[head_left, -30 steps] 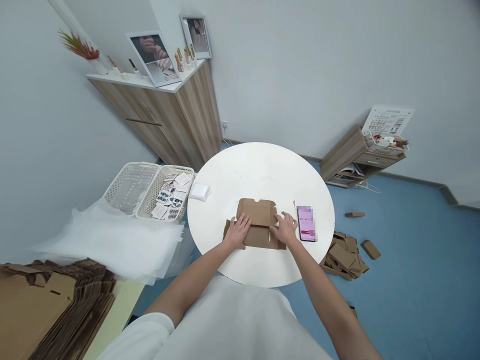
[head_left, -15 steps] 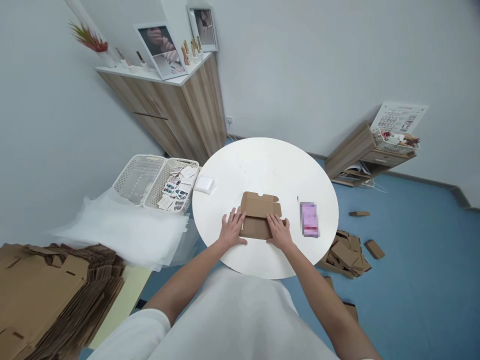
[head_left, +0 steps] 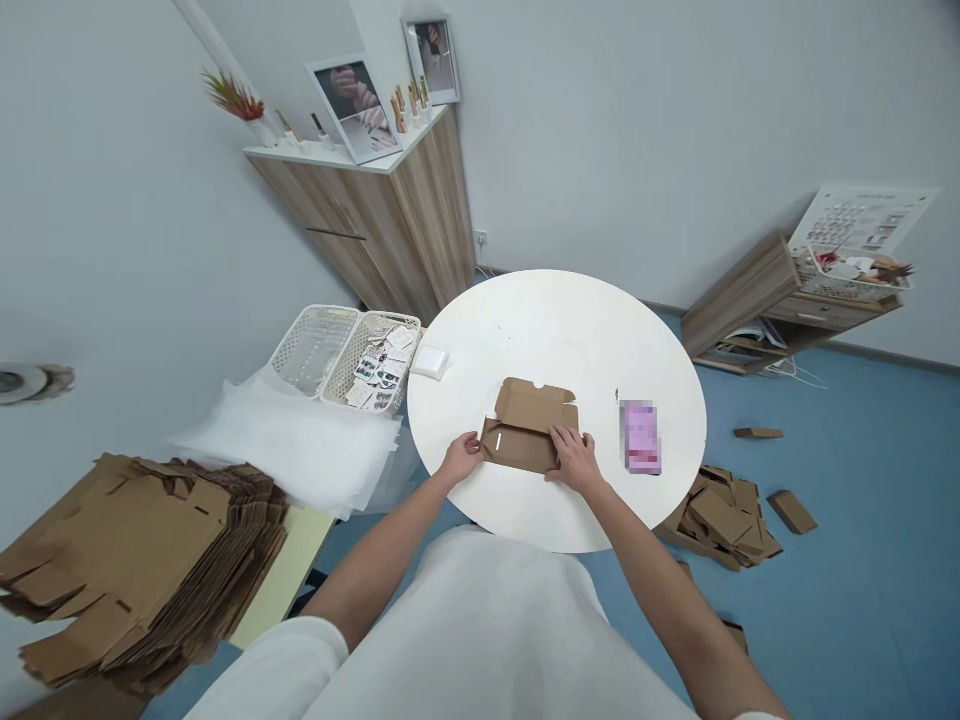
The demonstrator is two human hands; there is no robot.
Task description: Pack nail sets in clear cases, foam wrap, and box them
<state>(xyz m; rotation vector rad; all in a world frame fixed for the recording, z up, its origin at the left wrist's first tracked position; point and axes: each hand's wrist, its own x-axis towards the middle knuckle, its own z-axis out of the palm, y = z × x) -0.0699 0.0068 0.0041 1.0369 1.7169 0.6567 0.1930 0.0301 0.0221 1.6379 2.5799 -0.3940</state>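
- Near left, a tall stack of flat cardboard blanks [head_left: 142, 540] lies with slots and tabs showing along its edges.
- Just beyond it, translucent white sheets [head_left: 292, 440] are spread out, their right edge hanging near the table.
- Farther off, two white baskets [head_left: 343, 372] stand side by side; the right one holds a jumble of small cards.
- At the far left, a wood-grain cabinet [head_left: 356, 235] carries two framed pictures [head_left: 356, 108] and a pot of red and green leaves.
- On the left of the round white table [head_left: 555, 320] sits a small white packet [head_left: 430, 361], close to the rim.
- The left hand [head_left: 461, 458] touches the left end of the cardboard box, fingers bent in; I cannot tell whether its grip pinches the wall.
- The cardboard box [head_left: 525, 443] lies on the near middle of the table between both hands, its lid panel open toward the far side.
- The right hand [head_left: 575, 460] lies over the right end of the box, its grip spread, thumb and fingers apart.
- Right of that hand, a phone [head_left: 640, 437] with a pinkish screen lies on the table.
- Near right, a heap of cardboard pieces [head_left: 724, 515] rests on the blue floor.
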